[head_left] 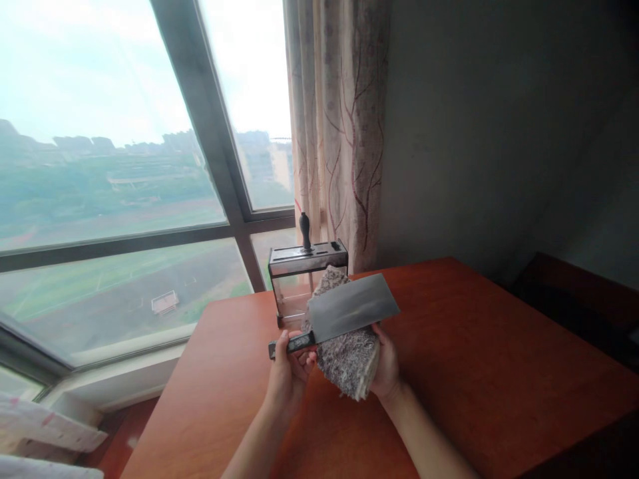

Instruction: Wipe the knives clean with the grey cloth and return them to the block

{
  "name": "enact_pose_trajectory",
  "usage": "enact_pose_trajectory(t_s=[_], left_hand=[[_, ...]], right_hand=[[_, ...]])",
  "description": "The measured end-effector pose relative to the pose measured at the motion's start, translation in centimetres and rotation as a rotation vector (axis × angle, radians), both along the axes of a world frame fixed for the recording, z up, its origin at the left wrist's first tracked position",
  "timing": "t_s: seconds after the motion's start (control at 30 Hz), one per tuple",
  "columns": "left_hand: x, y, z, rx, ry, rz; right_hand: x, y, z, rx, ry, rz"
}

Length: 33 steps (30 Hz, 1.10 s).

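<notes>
My left hand point(289, 369) is closed round the dark handle of a cleaver point(355, 307), its thumb on top. The broad metal blade points right and tilts slightly upward. Behind and below the blade hangs a grey shaggy cloth point(348, 364) with a paler edge. My right hand point(387, 366) is closed on the cloth's right side, close under the blade's lower edge; most of its fingers are hidden behind the cloth. Both things are held above the table. Just beyond them stands a knife block point(308, 253) with clear sides and a metal top, one black handle sticking up.
The reddish-brown wooden table point(464, 359) spreads under my hands. A large window point(124, 166) is on the left, and a patterned curtain point(349, 120) hangs behind the knife block. A dark wall point(474, 133) rises at the right.
</notes>
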State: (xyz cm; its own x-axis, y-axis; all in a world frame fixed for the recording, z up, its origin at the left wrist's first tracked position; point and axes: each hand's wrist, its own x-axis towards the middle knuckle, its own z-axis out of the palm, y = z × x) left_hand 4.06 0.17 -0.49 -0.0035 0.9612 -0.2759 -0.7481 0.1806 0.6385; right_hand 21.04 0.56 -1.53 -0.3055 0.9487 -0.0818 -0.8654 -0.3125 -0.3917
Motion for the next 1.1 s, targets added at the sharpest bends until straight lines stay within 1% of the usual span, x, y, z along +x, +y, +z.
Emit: enact_pose_trajectory(t_s=[0.03, 0.1, 0.2, 0.3, 0.37, 0.5, 0.63, 0.7, 0.8, 0.9, 0.97, 1.1], left_hand=[[-0.1, 0.0, 0.1, 0.005, 0.009, -0.005], [-0.4, 0.1, 0.2, 0.001, 0.030, -0.019], [-0.6, 0.2, 0.2, 0.010, 0.062, -0.031], [-0.7, 0.2, 0.2, 0.024, 0.076, -0.046], [-0.8, 0.2, 0.0, 0.004, 0.071, -0.047], [-1.1, 0.4, -0.1, -0.031, 0.068, -0.012], [-1.5, 0.6, 0.1, -0.044, 0.068, 0.021], [-1.5, 0.6, 0.2, -0.045, 0.061, 0.024], [-1.3, 0.5, 0.2, -0.048, 0.039, 0.012], [-1.0, 0.4, 0.1, -0.059, 0.019, 0.001], [-0.9, 0.4, 0.0, -0.047, 0.021, -0.001], [-0.8, 0.2, 0.1, 0.029, 0.065, -0.012]], right_hand=[[-0.2, -0.1, 0.1, -0.001, -0.002, 0.018], [-0.3, -0.1, 0.2, -0.008, 0.001, 0.008], [0.3, 0.0, 0.4, -0.009, 0.005, -0.076], [1.5, 0.2, 0.7, 0.014, 0.009, -0.154], [2.4, 0.4, 0.8, 0.025, 0.023, -0.189], [4.4, 0.5, 1.0, -0.003, 0.059, -0.251], [6.1, 0.4, 0.8, -0.030, 0.072, -0.380], [6.6, 0.3, 0.7, -0.043, 0.081, -0.412], [6.5, 0.3, 0.8, -0.042, 0.077, -0.404], [5.2, 0.3, 0.9, -0.029, 0.040, -0.357], [3.8, 0.2, 1.0, -0.029, 0.022, -0.310], [0.8, -0.2, 1.0, -0.039, 0.004, -0.159]])
